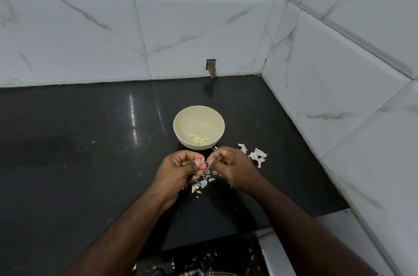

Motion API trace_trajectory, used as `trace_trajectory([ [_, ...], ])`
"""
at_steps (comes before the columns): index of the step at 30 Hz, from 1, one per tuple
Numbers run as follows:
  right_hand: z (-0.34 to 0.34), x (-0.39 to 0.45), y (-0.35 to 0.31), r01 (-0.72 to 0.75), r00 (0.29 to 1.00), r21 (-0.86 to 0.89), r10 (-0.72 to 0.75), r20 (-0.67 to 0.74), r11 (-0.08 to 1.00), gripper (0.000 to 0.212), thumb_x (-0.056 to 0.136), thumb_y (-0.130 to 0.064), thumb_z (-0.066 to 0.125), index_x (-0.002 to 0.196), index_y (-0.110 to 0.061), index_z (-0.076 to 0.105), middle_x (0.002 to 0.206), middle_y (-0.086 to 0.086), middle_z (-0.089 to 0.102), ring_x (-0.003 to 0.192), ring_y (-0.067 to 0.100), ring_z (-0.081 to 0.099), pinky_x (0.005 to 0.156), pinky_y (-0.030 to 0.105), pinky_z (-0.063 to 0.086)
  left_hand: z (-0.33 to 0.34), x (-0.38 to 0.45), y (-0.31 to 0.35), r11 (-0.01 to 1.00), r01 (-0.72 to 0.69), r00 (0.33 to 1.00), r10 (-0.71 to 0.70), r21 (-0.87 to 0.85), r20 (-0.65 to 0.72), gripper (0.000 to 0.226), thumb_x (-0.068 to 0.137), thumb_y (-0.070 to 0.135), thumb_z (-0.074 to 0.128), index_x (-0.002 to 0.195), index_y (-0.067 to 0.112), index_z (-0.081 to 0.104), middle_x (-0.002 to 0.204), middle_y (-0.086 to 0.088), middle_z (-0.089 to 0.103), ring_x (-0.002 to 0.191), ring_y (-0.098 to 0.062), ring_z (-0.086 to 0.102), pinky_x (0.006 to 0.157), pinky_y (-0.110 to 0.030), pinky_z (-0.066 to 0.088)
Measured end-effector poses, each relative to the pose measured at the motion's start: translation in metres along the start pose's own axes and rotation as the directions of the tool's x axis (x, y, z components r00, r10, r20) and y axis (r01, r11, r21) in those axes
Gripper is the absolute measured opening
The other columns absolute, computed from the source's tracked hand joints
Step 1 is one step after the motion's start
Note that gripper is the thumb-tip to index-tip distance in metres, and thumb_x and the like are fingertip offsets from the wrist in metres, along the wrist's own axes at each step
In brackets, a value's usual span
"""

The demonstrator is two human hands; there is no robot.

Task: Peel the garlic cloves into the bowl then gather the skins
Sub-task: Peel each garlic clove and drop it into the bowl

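Note:
A cream bowl (199,118) stands on the black counter with several peeled garlic cloves (199,139) lying in its bottom. Just in front of it my left hand (178,171) and my right hand (233,166) meet, fingers curled. Between their thumbs and fingertips they pinch a small garlic clove (204,160), mostly hidden by the fingers, with a thin strip of skin stretched between the hands. White skins (202,183) lie scattered on the counter under my hands, and a bigger heap of skins (257,155) sits to the right of my right hand.
The black counter (90,151) runs left and ends at tiled walls (339,85) behind and on the right. A small dark hole (211,65) is cut in the back tile. More skin flakes lie on the floor (203,257) below the counter's front edge.

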State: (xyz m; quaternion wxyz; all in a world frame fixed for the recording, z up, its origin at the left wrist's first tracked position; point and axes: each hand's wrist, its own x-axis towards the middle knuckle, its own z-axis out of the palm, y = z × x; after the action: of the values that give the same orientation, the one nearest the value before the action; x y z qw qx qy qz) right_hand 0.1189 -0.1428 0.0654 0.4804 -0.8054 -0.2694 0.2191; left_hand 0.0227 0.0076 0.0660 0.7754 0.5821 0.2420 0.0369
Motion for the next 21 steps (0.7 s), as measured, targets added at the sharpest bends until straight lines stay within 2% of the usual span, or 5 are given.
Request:
trace_trajectory([
  [5,-0.009,0.002,0.011,-0.072,0.994,-0.139,0.06,-0.086,0.988,0.01,0.085,-0.016,0.069,0.078,-0.024,0.069,0.069,-0.005,0.069,0.06,0.003,0.059,0.066,0.028,0.05,-0.001,0.0,0.001,0.999,0.033,0.999,-0.032,-0.026,0.018,0.009,0.097,0.003,0.059,0.103,0.001,0.066,0.079,-0.01,0.071,0.063,-0.011,0.062,0.055,-0.017,0.049],
  [9,-0.023,0.002,0.015,-0.056,0.992,-0.277,0.021,-0.128,0.959,0.028,0.08,-0.003,0.066,0.089,-0.028,0.076,0.097,-0.011,0.071,0.083,0.004,0.065,0.079,0.022,0.05,-0.002,0.0,0.001,0.998,0.057,0.998,-0.057,-0.008,0.021,0.01,0.097,0.006,0.06,0.102,0.003,0.068,0.079,-0.009,0.07,0.062,-0.009,0.06,0.055,-0.017,0.048],
  [12,-0.021,0.0,0.004,0.056,0.991,-0.166,-0.075,-0.112,0.984,0.024,0.085,-0.008,0.071,0.102,-0.023,0.078,0.102,-0.016,0.071,0.094,-0.002,0.066,0.084,0.012,0.047,-0.001,0.0,0.001,0.998,0.067,0.997,-0.067,0.005,0.028,0.01,0.095,0.008,0.063,0.1,0.003,0.07,0.078,-0.009,0.07,0.062,-0.009,0.059,0.055,-0.018,0.047],
  [15,-0.01,-0.003,-0.006,0.049,0.999,-0.051,-0.05,-0.022,0.997,0.021,0.089,-0.015,0.073,0.109,-0.02,0.076,0.091,-0.018,0.073,0.088,-0.006,0.068,0.082,0.013,0.051,-0.001,0.001,0.001,0.997,0.068,0.997,-0.07,0.032,0.037,0.009,0.094,0.008,0.065,0.099,0.004,0.07,0.078,-0.01,0.07,0.062,-0.011,0.06,0.055,-0.018,0.047],
  [21,0.001,-0.002,-0.006,0.021,0.998,0.053,-0.018,-0.058,0.998,0.007,0.087,-0.011,0.075,0.086,-0.018,0.074,0.073,-0.005,0.072,0.063,-0.001,0.061,0.067,0.02,0.05,0.0,0.0,0.003,1.0,0.015,1.0,-0.015,-0.021,0.012,0.013,0.089,0.001,0.069,0.101,-0.002,0.068,0.076,-0.013,0.07,0.064,-0.013,0.062,0.055,-0.018,0.049],
])
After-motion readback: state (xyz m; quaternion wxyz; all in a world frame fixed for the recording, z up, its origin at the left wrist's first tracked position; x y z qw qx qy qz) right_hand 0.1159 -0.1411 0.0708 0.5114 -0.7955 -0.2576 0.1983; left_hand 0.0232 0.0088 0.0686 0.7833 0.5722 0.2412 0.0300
